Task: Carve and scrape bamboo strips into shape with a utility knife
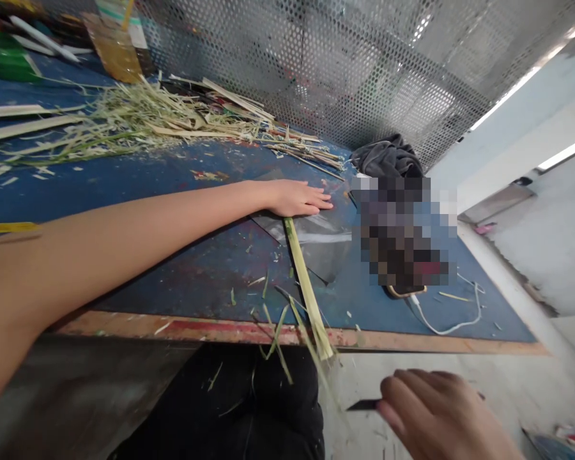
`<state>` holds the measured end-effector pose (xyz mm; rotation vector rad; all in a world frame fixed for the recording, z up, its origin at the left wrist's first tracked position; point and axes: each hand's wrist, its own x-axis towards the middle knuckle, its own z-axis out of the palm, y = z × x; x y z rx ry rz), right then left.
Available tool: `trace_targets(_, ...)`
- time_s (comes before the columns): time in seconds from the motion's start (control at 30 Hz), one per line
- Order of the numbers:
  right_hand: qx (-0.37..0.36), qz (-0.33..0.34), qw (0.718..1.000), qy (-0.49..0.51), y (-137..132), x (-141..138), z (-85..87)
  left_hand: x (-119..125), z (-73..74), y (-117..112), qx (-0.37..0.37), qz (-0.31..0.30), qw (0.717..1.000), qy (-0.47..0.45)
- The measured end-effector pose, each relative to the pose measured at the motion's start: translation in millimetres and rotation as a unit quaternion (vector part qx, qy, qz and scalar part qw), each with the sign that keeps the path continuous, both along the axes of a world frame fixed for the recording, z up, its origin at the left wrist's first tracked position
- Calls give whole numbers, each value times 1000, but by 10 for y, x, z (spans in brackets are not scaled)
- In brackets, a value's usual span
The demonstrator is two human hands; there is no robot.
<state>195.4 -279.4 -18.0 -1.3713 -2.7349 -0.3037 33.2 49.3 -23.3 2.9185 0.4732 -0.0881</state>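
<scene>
Bamboo strip (308,287) at the flat-fingered left hand (294,198) — right hand (436,415) fingers grip a dark blade (363,404) — shavings (138,118) beyond.

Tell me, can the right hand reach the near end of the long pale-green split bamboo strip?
Probably yes. The pale-green bamboo strip overhangs the blue table edge; the right hand, gripping a dark blade, is just beside its near end, nothing solid between.

Shavings pile (138,118), grey cloth (388,156), white cable (453,330) on table (124,185).
</scene>
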Motion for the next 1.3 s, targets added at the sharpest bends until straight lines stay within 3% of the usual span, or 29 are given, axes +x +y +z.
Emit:
trace_targets(0.17, 53, -15, 998, -1, 586, -122, 225, -3, 45, -46, 14, 1, 1000, 15)
trace_targets(0.3, 39, -68, 994, -78, 1184, -271, 157, -10, 72, -71, 13, 13, 1000, 17)
trace_targets(0.43, 6, -99, 990, -100, 1453, -343, 61, -11, 62, -64, 6, 24, 1000, 12)
trace_targets(0.7, -10, -82, 991, -103, 1339, -329, 21, -18, 44, -47, -2, 22, 1000, 12)
trace_targets(0.97, -30, -80, 986, -141, 1309, -378, 102, -10, 13, -31, -13, 20, 1000, -7)
trace_targets(1.1, -53, -32, 990, -126, 1030, -341, 97, 5, 0, -18, -6, 20, 1000, 5)
trace_targets(1.3, 22, -9, 995, -95, 568, -192, 51, 20, 8, -18, -1, 27, 1000, 16)
